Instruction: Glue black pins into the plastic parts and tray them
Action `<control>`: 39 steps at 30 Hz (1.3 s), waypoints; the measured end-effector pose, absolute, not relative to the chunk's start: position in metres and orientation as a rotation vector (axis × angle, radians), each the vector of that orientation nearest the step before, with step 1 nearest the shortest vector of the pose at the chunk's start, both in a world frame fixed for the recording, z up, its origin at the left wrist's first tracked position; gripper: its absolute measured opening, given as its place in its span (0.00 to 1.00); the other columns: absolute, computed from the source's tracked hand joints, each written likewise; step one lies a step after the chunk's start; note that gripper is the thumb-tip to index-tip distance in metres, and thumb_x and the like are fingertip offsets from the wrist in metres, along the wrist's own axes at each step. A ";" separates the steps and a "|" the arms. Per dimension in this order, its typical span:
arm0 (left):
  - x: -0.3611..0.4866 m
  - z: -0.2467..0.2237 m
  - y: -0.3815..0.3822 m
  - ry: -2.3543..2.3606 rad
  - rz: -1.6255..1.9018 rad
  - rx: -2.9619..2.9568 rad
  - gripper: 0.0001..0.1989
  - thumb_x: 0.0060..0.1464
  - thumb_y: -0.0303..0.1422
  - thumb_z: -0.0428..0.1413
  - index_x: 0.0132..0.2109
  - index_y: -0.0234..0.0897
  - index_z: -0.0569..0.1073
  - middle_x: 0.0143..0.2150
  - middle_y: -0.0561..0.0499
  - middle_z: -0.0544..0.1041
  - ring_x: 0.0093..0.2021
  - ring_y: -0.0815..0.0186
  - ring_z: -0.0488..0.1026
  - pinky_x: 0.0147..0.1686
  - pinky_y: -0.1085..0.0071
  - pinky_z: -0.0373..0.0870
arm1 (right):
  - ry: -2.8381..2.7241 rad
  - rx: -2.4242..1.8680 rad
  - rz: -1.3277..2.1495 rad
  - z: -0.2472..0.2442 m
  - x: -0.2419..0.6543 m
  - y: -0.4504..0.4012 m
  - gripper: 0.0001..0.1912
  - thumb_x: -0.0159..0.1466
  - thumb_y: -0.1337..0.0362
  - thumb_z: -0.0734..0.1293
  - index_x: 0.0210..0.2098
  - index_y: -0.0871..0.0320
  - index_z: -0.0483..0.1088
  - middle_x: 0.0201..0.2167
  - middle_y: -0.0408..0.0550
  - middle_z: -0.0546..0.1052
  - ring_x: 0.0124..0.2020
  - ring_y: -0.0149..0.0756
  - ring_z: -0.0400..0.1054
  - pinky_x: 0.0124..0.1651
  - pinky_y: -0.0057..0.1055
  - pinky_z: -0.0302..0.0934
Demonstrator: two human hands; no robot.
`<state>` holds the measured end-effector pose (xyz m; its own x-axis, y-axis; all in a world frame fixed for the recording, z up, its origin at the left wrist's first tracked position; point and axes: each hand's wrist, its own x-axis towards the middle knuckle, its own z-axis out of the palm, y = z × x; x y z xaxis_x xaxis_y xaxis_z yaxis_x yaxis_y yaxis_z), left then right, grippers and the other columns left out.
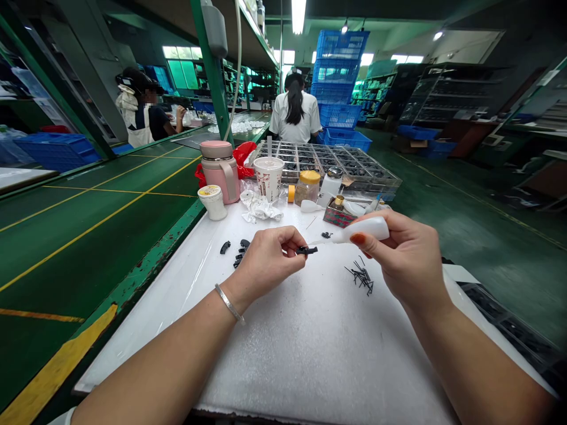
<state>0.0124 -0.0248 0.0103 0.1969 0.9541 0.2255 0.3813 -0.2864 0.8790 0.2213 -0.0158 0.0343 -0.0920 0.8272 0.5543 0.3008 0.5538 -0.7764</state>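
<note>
Between thumb and fingers, my left hand [271,260] pinches a small black plastic part [307,251] above the white tabletop [283,342]. My right hand [405,260] grips a white squeeze bottle [367,229], tilted so its thin nozzle points left at the black part. Whether the tip touches the part I cannot tell. Several curved black pieces [225,247] lie left of and partly behind my left hand. Under the right hand's side of the table is a loose pile of thin black pins [361,277]. Tiny black bits [326,235] sit just behind the nozzle.
Along the table's back stand a pink thermos [220,174], a paper cup [269,177], a white tub [212,203], crumpled tissue [260,208], a yellow-lidded jar [307,186] and a small box [339,213]. Behind is a divided tray [328,159]. Two people sit farther off, near blue crates [339,77].
</note>
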 end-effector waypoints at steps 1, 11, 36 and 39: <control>0.012 0.010 -0.025 1.252 1.060 1.788 0.04 0.47 0.27 0.57 0.32 0.37 0.75 0.27 0.57 0.73 0.28 0.74 0.66 0.29 0.77 0.64 | -1.658 -0.958 0.582 0.034 0.221 -0.016 0.09 0.56 0.58 0.74 0.31 0.56 0.76 0.25 0.42 0.72 0.25 0.27 0.62 0.25 0.25 0.55; 0.012 0.010 -0.025 1.260 1.064 1.791 0.04 0.46 0.27 0.57 0.32 0.38 0.75 0.27 0.58 0.72 0.27 0.74 0.66 0.28 0.77 0.64 | -1.670 -0.959 0.559 0.036 0.221 -0.018 0.09 0.56 0.58 0.74 0.31 0.57 0.75 0.25 0.42 0.72 0.24 0.27 0.63 0.24 0.25 0.55; 0.012 0.016 -0.023 0.991 1.123 1.402 0.30 0.46 0.28 0.63 0.56 0.39 0.65 0.30 0.52 0.75 0.30 0.69 0.72 0.31 0.75 0.67 | -1.220 -0.916 1.478 0.022 0.215 -0.001 0.22 0.47 0.69 0.77 0.38 0.58 0.68 0.28 0.38 0.66 0.25 0.23 0.60 0.27 0.21 0.57; 0.013 0.016 -0.024 0.939 1.125 1.381 0.30 0.46 0.28 0.63 0.57 0.39 0.64 0.29 0.53 0.75 0.30 0.69 0.72 0.31 0.74 0.69 | -1.473 -0.896 1.475 0.014 0.205 -0.006 0.17 0.53 0.62 0.75 0.40 0.60 0.71 0.25 0.38 0.64 0.24 0.24 0.56 0.25 0.23 0.53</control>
<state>0.0134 -0.0236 0.0156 0.2437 0.9616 0.1258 -0.0483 -0.1175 0.9919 0.2045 -0.0064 0.0139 -0.3866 0.9191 0.0758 -0.0771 0.0497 -0.9958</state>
